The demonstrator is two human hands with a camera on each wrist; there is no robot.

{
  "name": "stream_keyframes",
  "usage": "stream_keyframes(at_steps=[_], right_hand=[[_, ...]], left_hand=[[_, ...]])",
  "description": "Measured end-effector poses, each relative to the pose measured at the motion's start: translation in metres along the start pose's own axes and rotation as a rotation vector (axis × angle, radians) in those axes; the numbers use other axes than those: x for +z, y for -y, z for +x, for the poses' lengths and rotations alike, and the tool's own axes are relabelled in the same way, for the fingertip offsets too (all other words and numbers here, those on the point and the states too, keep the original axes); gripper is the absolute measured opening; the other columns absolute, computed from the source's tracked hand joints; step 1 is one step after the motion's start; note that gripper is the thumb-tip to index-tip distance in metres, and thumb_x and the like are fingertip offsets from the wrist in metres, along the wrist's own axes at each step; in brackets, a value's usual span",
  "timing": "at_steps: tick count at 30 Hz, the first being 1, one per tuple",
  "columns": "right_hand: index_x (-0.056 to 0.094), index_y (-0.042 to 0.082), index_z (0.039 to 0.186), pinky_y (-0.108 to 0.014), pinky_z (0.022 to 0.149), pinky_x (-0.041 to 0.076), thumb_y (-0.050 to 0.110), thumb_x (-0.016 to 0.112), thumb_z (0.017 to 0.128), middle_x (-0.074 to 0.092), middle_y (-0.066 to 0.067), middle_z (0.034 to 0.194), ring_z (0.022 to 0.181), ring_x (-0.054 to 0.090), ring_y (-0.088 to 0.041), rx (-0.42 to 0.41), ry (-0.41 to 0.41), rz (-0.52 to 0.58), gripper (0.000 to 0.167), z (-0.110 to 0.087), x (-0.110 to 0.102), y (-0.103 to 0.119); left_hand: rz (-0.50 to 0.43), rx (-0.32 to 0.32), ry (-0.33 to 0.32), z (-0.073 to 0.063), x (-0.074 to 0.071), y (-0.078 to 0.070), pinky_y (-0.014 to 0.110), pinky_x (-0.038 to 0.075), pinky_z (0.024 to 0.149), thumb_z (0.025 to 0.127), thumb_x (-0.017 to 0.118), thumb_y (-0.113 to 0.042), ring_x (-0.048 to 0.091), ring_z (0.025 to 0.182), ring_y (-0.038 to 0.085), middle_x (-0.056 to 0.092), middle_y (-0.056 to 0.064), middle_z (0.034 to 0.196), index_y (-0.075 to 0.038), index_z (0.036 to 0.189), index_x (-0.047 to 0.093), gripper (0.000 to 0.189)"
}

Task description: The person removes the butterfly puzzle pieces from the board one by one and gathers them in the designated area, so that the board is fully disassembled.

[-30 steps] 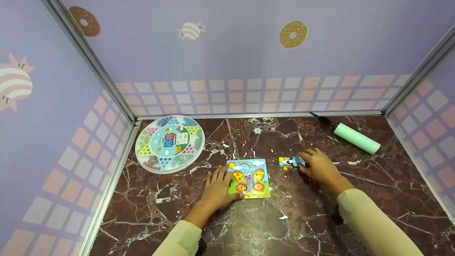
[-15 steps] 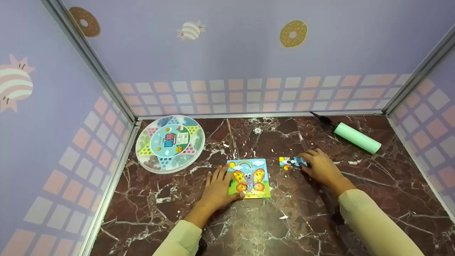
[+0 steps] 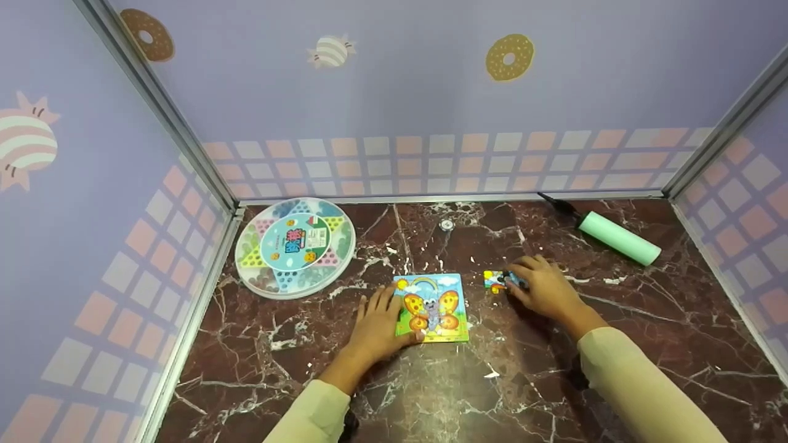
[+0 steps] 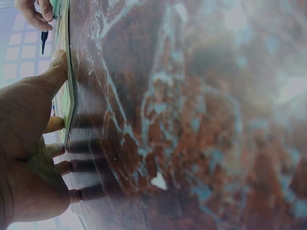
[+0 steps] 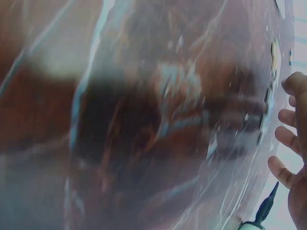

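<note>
My left hand (image 3: 377,323) rests at the left side of a square butterfly puzzle (image 3: 448,284), its thumb over the lower edge and its fingers along the left edge. The left wrist view has the thumb (image 4: 57,69) on the board's rim (image 4: 71,93). To the right of the puzzle, a few small colourful puzzle pieces (image 3: 492,280) lie flat on the table. My right hand (image 3: 546,292) is over them, fingertips right at the blue and dark part, hiding some of it. Seen from the right wrist, that hand (image 5: 298,127) has loosely bent, separated fingers beside the thin pieces (image 5: 274,56).
A round Chinese checkers box (image 3: 295,246) lies at the back left. A mint-green hand pump (image 3: 619,237) with a black nozzle lies at the back right. Between them, near the wall, is a small round silvery item (image 3: 446,226). Patterned walls enclose the marble table (image 3: 265,369).
My right hand has shifted slightly left across the small pieces, covering more of them. The left hand and the butterfly puzzle have stayed in place.
</note>
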State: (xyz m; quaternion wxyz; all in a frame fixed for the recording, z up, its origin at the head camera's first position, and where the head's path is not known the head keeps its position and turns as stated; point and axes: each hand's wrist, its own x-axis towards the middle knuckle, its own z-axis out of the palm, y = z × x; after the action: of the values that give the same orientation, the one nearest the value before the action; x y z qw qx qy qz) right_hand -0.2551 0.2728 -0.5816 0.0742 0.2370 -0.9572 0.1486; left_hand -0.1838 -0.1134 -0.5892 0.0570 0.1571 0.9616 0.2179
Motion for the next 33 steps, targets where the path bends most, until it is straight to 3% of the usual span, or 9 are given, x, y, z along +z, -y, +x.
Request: stream_keyframes(at_steps=[4, 9, 13, 18, 26, 33], right_hand=[[0.076, 0.01, 0.138, -0.082, 0.107, 0.049, 0.035, 0.079, 0.103, 0.072, -0.015, 0.136, 0.128, 0.065, -0.044, -0.004, 0.005, -0.002, 0.044, 0.007, 0.005, 0.013], [0.076, 0.012, 0.138, -0.076, 0.104, 0.053, 0.041, 0.082, 0.101, 0.073, -0.013, 0.135, 0.126, 0.065, -0.039, -0.049, 0.01, 0.007, 0.048, 0.015, 0.012, 0.031], [0.076, 0.013, 0.139, -0.07, 0.1, 0.054, 0.045, 0.081, 0.1, 0.072, -0.012, 0.136, 0.126, 0.064, -0.038, -0.079, 0.024, 0.006, 0.051, 0.021, 0.017, 0.045], [0.075, 0.012, 0.141, -0.067, 0.101, 0.053, 0.051, 0.08, 0.098, 0.071, -0.012, 0.138, 0.127, 0.064, -0.038, -0.097, 0.053, 0.02, 0.058, 0.029, 0.023, 0.063], [0.074, 0.014, 0.142, -0.069, 0.1, 0.051, 0.053, 0.082, 0.097, 0.068, -0.012, 0.139, 0.128, 0.061, -0.04, -0.112, 0.089, 0.043, 0.06, 0.035, 0.032, 0.078], [0.071, 0.017, 0.146, -0.079, 0.105, 0.049, 0.055, 0.079, 0.098, 0.061, -0.016, 0.141, 0.129, 0.057, -0.042, -0.085, 0.129, 0.035, 0.062, 0.037, 0.036, 0.082]], left_hand=[[0.006, 0.002, 0.0, -0.001, 0.0, 0.0, 0.073, 0.023, 0.134, 0.09, 0.081, -0.065, 0.03, 0.167, 0.048, 0.035, 0.021, 0.178, -0.008, 0.149, 0.055, 0.086], [0.007, 0.001, 0.0, -0.001, 0.001, 0.0, 0.073, 0.023, 0.134, 0.09, 0.081, -0.066, 0.031, 0.167, 0.047, 0.036, 0.021, 0.178, -0.008, 0.156, 0.052, 0.092], [-0.013, -0.024, 0.016, 0.001, 0.001, 0.0, 0.071, 0.022, 0.136, 0.09, 0.083, -0.064, 0.03, 0.168, 0.045, 0.034, 0.018, 0.179, -0.007, 0.168, 0.041, 0.105], [-0.026, -0.046, 0.023, 0.003, -0.002, -0.001, 0.071, 0.022, 0.136, 0.087, 0.086, -0.065, 0.031, 0.167, 0.044, 0.035, 0.015, 0.18, -0.008, 0.173, 0.035, 0.115], [-0.029, -0.056, 0.048, 0.006, -0.005, 0.001, 0.072, 0.022, 0.134, 0.086, 0.084, -0.07, 0.03, 0.166, 0.043, 0.033, 0.013, 0.18, -0.01, 0.174, 0.034, 0.118], [-0.019, -0.052, 0.049, 0.007, -0.006, 0.001, 0.071, 0.021, 0.135, 0.085, 0.084, -0.071, 0.03, 0.166, 0.042, 0.034, 0.014, 0.179, -0.01, 0.173, 0.035, 0.118]])
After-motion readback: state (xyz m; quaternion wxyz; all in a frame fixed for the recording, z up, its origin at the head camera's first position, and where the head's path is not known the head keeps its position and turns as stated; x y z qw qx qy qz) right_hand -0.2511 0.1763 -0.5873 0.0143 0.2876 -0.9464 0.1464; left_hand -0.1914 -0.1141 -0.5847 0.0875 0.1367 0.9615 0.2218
